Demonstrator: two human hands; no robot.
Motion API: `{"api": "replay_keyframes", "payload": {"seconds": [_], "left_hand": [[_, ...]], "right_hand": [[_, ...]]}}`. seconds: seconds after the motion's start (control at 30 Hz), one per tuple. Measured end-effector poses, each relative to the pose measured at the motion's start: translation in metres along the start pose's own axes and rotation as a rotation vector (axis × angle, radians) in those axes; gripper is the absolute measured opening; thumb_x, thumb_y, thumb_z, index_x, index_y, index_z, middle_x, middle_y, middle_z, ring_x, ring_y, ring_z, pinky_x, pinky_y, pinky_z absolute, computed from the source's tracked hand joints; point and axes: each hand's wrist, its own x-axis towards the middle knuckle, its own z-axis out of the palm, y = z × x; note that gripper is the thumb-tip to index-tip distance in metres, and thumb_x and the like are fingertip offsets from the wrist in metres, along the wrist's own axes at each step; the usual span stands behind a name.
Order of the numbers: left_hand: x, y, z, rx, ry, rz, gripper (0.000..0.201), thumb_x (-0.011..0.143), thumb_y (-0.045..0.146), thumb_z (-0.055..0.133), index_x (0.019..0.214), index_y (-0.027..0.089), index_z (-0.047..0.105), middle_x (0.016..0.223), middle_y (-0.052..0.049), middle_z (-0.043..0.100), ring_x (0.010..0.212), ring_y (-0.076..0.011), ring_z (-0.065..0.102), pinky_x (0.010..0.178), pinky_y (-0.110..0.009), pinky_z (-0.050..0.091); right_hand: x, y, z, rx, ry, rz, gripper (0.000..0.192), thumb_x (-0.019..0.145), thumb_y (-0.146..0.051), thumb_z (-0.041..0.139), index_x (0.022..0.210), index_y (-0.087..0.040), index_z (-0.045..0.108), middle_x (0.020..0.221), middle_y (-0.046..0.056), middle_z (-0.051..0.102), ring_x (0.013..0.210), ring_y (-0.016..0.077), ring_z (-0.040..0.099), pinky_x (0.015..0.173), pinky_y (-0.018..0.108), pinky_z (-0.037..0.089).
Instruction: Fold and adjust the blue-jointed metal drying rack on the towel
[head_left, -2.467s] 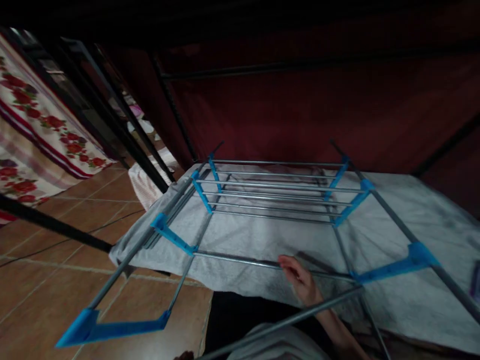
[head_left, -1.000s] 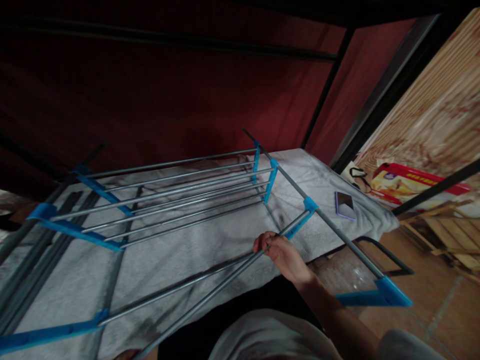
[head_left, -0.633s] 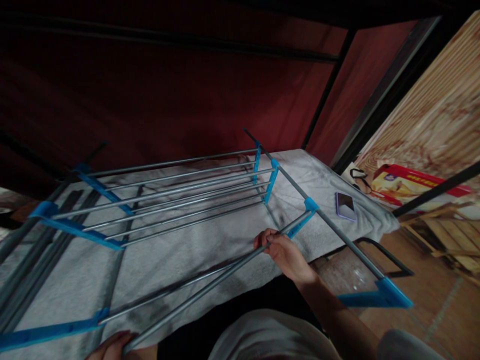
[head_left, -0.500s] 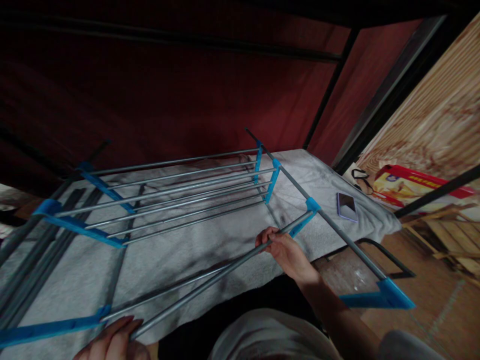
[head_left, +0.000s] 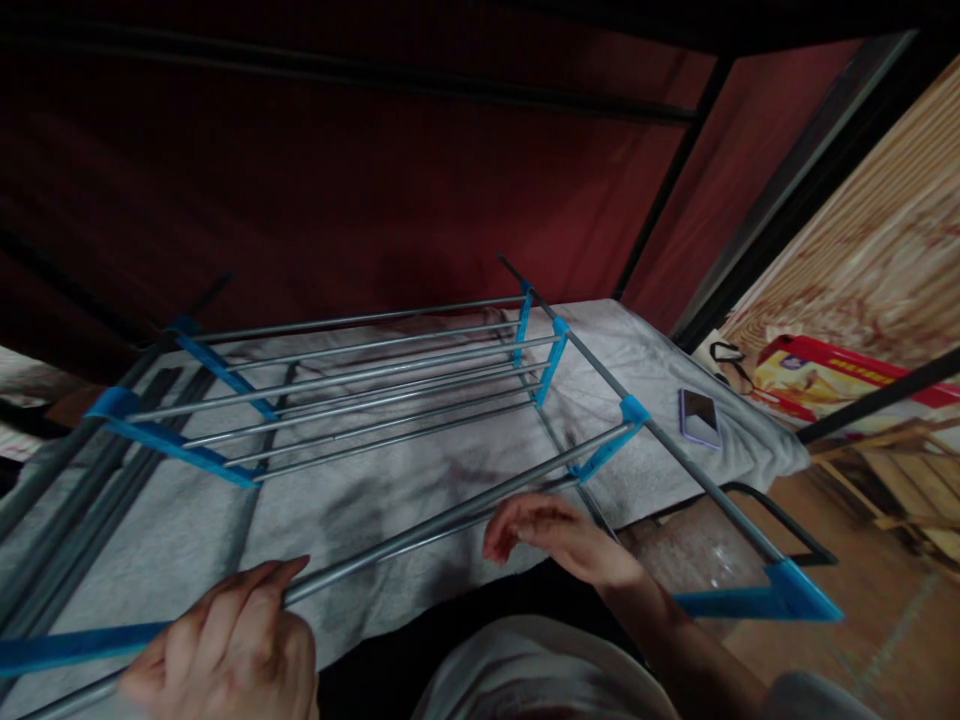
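Gripping a grey rod, left hand closed; right hand loosely open just beside it

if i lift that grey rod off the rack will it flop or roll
Probably stiff: the metal rod runs straight from the left hand to the blue bracket. Likely light, being thin. Round and smooth, it may roll on the grey towel.

Left hand grips metal rod of drying rack; right hand open beside rod.
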Motion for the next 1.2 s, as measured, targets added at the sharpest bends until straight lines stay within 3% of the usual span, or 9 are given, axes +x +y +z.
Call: {"api": "replay_keyframes", "payload": {"seconds": [0.1, 0.2, 0.3, 0.4, 0.6, 0.77, 0.9, 1.03, 1.2], "left_hand": [[0.003, 0.014, 0.002, 0.155, 0.094, 0.091, 0.037, 0.080, 0.010, 0.048, 0.107, 0.017, 0.073, 0.096, -0.008, 0.071, 0.099, -0.0258, 0.060, 0.098, -0.045, 0.033], [0.007, 0.021, 0.005, 0.191, 0.149, 0.157, 0.038, 0.083, 0.007, 0.045, 0.108, 0.017, 0.072, 0.094, -0.008, 0.071, 0.095, -0.0249, 0.060, 0.093, -0.043, 0.033], [0.011, 0.024, 0.005, 0.196, 0.147, 0.226, 0.037, 0.082, 0.005, 0.046, 0.105, 0.018, 0.071, 0.090, -0.008, 0.071, 0.093, -0.0242, 0.059, 0.087, -0.040, 0.033], [0.013, 0.028, 0.003, 0.159, 0.101, 0.220, 0.039, 0.079, 0.001, 0.045, 0.105, 0.018, 0.069, 0.091, -0.008, 0.071, 0.094, -0.0244, 0.059, 0.083, -0.039, 0.035], [0.010, 0.033, 0.010, 0.058, 0.082, 0.111, 0.039, 0.080, -0.001, 0.044, 0.102, 0.021, 0.069, 0.092, -0.006, 0.070, 0.089, -0.0225, 0.058, 0.082, -0.039, 0.038], [0.007, 0.031, 0.017, 0.017, 0.088, 0.102, 0.039, 0.083, -0.001, 0.043, 0.105, 0.020, 0.067, 0.096, -0.006, 0.069, 0.092, -0.0207, 0.059, 0.087, -0.038, 0.042], [0.002, 0.034, 0.017, 0.040, 0.214, 0.130, 0.042, 0.088, 0.001, 0.042, 0.121, 0.019, 0.062, 0.115, -0.010, 0.064, 0.115, -0.0232, 0.056, 0.099, -0.042, 0.041], [-0.007, 0.024, 0.014, 0.013, 0.456, -0.030, 0.038, 0.090, 0.006, 0.050, 0.123, 0.023, 0.059, 0.122, -0.011, 0.057, 0.121, -0.0239, 0.052, 0.105, -0.044, 0.040], [-0.006, -0.030, 0.003, -0.220, 0.789, -0.523, 0.022, 0.090, 0.025, 0.062, 0.111, 0.023, 0.057, 0.112, -0.006, 0.057, 0.109, -0.0205, 0.055, 0.102, -0.039, 0.043]], "right_hand": [[0.002, -0.015, 0.022, -0.082, -0.180, 0.027, 0.028, 0.093, -0.043, 0.063, 0.102, -0.018, 0.074, 0.099, 0.008, 0.071, 0.090, 0.0186, 0.067, 0.085, 0.033, 0.052], [0.009, -0.032, 0.048, -0.357, -0.272, -0.140, 0.023, 0.099, -0.034, 0.055, 0.106, -0.021, 0.072, 0.105, 0.008, 0.071, 0.100, 0.0179, 0.066, 0.090, 0.033, 0.052], [0.021, -0.037, 0.070, -0.788, -0.233, -0.445, 0.025, 0.101, -0.023, 0.047, 0.116, -0.022, 0.067, 0.117, 0.008, 0.069, 0.110, 0.0162, 0.063, 0.096, 0.032, 0.052], [0.035, -0.025, 0.084, -1.248, -0.118, -0.673, 0.030, 0.099, -0.019, 0.046, 0.126, -0.019, 0.061, 0.125, 0.010, 0.066, 0.119, 0.0194, 0.059, 0.105, 0.039, 0.048], [0.054, 0.011, 0.084, -1.728, -0.125, -0.673, 0.035, 0.101, -0.018, 0.045, 0.134, -0.018, 0.055, 0.128, 0.010, 0.065, 0.111, 0.0217, 0.061, 0.098, 0.038, 0.048], [0.066, 0.016, 0.070, -1.830, -0.149, -0.662, 0.034, 0.101, -0.015, 0.044, 0.132, -0.018, 0.057, 0.108, 0.008, 0.069, 0.091, 0.0191, 0.064, 0.084, 0.035, 0.048], [0.073, 0.015, 0.065, -1.838, -0.161, -0.689, 0.036, 0.100, -0.013, 0.045, 0.133, -0.019, 0.057, 0.099, 0.006, 0.068, 0.084, 0.0175, 0.063, 0.077, 0.033, 0.046], [0.077, 0.012, 0.064, -1.842, -0.160, -0.719, 0.038, 0.099, -0.012, 0.045, 0.135, -0.020, 0.055, 0.098, 0.005, 0.067, 0.081, 0.0167, 0.063, 0.074, 0.033, 0.045], [0.079, 0.008, 0.062, -1.855, -0.160, -0.738, 0.039, 0.100, -0.014, 0.045, 0.138, -0.021, 0.053, 0.096, 0.004, 0.066, 0.078, 0.0158, 0.062, 0.073, 0.032, 0.045]]}}
